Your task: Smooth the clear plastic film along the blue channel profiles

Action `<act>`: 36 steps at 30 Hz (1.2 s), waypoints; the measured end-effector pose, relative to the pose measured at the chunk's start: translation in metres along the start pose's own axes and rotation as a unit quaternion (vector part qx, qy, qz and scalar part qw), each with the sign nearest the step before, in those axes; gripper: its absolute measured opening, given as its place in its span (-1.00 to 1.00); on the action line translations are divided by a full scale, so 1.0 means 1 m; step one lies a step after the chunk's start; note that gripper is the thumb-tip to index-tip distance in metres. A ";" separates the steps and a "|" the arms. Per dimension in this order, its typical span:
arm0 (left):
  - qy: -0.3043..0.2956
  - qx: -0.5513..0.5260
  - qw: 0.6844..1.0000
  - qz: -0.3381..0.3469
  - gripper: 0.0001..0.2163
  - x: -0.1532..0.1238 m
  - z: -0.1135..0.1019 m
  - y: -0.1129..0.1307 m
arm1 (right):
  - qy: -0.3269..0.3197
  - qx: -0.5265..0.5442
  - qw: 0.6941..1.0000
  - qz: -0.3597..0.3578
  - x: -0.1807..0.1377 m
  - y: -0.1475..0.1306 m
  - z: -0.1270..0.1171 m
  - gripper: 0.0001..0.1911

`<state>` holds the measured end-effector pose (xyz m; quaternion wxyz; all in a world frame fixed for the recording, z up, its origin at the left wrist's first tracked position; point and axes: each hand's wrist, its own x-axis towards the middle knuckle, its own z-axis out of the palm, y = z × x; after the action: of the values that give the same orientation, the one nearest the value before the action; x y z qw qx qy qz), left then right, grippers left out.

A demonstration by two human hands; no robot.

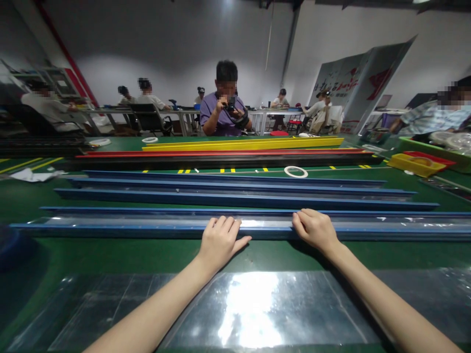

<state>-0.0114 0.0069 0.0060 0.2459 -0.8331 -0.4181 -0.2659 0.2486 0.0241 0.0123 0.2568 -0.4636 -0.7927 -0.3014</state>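
Note:
A long blue channel (128, 230) with raised side walls runs across the green table in front of me. A shiny clear strip (265, 223) lies along its inside. My left hand (220, 240) rests over the channel's near wall, fingers curled inward and thumb stretched along the outer side. Farther right, my right hand (315, 228) is closed over the same channel, its fingers bent down inside. Whatever lies under its fingertips is hidden. Between my forearms and the table's near side lies a wide clear plastic sheet (294, 304), reflecting the light.
More blue channels (221, 198) lie just beyond, then black-and-red ones (221, 159) and a yellow one (250, 143). A white tape roll (296, 171) sits between them. Yellow tray (415, 164) and green bin (441, 152) stand right. Opposite, a person (224, 110) holds a camera.

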 end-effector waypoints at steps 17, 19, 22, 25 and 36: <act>-0.025 0.013 1.000 -0.006 -0.72 0.003 0.000 0.001 | -0.033 0.012 0.998 0.042 0.000 -0.005 0.000 -0.60; -0.024 0.014 1.000 -0.007 -0.72 0.003 0.000 0.001 | -0.033 0.015 0.998 0.043 0.000 -0.005 0.000 -0.60; -0.024 0.015 1.000 -0.008 -0.72 0.003 0.002 0.001 | -0.036 0.017 0.998 0.048 0.001 -0.006 0.000 -0.59; -0.027 0.016 0.999 -0.010 -0.71 0.003 0.002 0.001 | -0.038 0.016 0.998 0.053 0.001 -0.006 0.000 -0.59; -0.027 0.015 0.999 -0.010 -0.71 0.003 0.003 0.001 | -0.044 0.016 0.997 0.055 0.001 -0.006 -0.001 -0.58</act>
<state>-0.0088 0.0096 0.0057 0.2442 -0.8321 -0.4368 -0.2390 0.2425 0.0218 0.0121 0.2454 -0.5147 -0.7813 -0.2538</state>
